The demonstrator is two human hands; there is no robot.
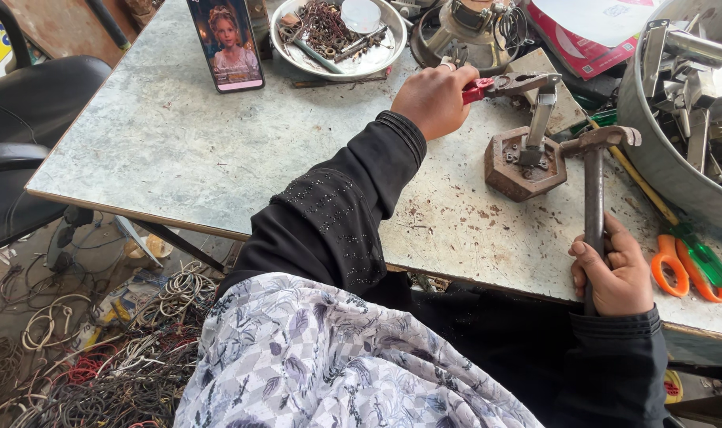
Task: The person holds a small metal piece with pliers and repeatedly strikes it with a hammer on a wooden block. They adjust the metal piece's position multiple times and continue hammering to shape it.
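Left hand (434, 99) clamps red-handled pliers (510, 84), steadying a grey metal strip (540, 119) on the rusty hexagonal block (524, 165); right hand (614, 269), near the tabletop's (179, 143) front edge, grips a rusty steel hammer (594, 182), seemingly poised.

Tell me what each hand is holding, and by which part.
The left hand grips red-handled pliers by the handles. The right hand holds a hammer low on its shaft, fingers wrapped round it.

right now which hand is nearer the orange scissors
Right. The right hand, gripping the hammer, sits just beside the orange scissors; the left hand holds red-handled pliers farther up the table.
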